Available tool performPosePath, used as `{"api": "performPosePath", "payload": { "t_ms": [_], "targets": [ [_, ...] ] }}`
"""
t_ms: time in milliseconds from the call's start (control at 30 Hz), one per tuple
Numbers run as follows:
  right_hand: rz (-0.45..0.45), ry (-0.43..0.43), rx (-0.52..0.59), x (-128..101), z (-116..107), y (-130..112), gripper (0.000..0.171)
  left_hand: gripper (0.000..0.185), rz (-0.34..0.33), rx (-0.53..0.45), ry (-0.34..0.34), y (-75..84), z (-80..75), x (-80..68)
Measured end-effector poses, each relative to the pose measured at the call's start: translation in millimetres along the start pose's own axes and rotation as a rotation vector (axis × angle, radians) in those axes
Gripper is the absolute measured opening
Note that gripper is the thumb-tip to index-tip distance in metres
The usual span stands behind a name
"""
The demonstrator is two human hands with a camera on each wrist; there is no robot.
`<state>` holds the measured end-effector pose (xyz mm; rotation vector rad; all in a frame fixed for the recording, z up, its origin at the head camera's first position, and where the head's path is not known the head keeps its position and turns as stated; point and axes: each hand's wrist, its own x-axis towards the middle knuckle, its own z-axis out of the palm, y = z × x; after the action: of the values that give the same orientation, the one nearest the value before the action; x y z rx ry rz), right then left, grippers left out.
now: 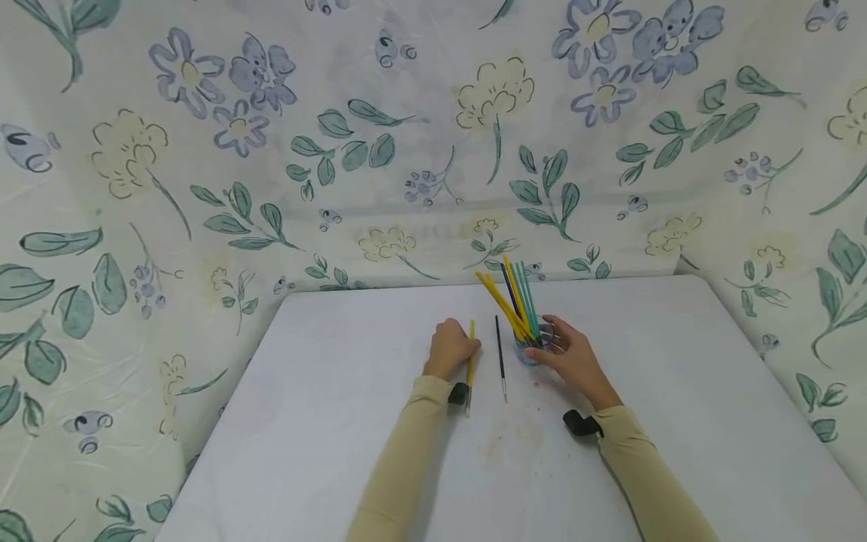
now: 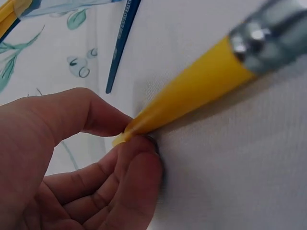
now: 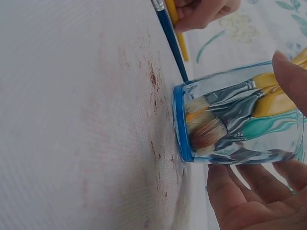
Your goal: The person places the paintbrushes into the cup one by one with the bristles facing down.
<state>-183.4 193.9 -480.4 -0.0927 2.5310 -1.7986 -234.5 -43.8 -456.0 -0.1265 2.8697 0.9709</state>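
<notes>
My left hand [image 1: 473, 345] pinches the handle end of a yellow paintbrush [image 1: 470, 369] between thumb and fingers [image 2: 139, 158]; the brush [image 2: 196, 93] lies on the white table [image 1: 339, 391]. A thin dark blue brush [image 1: 501, 360] lies just to its right. A clear glass cup with a blue rim [image 1: 533, 351] stands further right, holding several yellow and teal brushes, bristles down [image 3: 206, 129]. My right hand [image 1: 564, 348] curls round the cup, thumb [image 3: 291, 81] on one side and fingers [image 3: 235, 191] on the other.
Faint brown stains [image 1: 515, 440] mark the table in front of the cup. A floral cloth [image 1: 406, 150] hangs behind and at both sides of the table. The table's far edge runs just behind the cup.
</notes>
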Motion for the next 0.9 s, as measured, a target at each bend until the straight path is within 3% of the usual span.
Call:
{"api": "performPosePath", "payload": {
  "t_ms": [167,367,533,767,900],
  "targets": [
    [0.001,0.003,-0.008,0.2,-1.0,-0.6,0.089,0.030,-0.019,0.053,-0.009,3.0,1.4,-1.6],
    [0.005,0.005,-0.005,1.1,-1.3,-0.5,0.088,0.028,-0.022,-0.039,-0.006,-3.7,-2.4,-3.0],
    [0.010,0.003,-0.002,1.8,-0.9,1.1,0.088,0.026,-0.027,-0.124,-0.068,-15.4,-8.2,-1.0],
    [0.004,0.007,0.005,2.7,0.3,0.5,0.088,0.026,-0.039,-0.407,-0.194,-29.6,-20.7,-0.6],
    [0.004,0.004,0.008,2.9,-0.4,0.6,0.088,0.031,-0.031,-0.546,-0.220,-32.9,-24.8,-1.9]
  ]
}}
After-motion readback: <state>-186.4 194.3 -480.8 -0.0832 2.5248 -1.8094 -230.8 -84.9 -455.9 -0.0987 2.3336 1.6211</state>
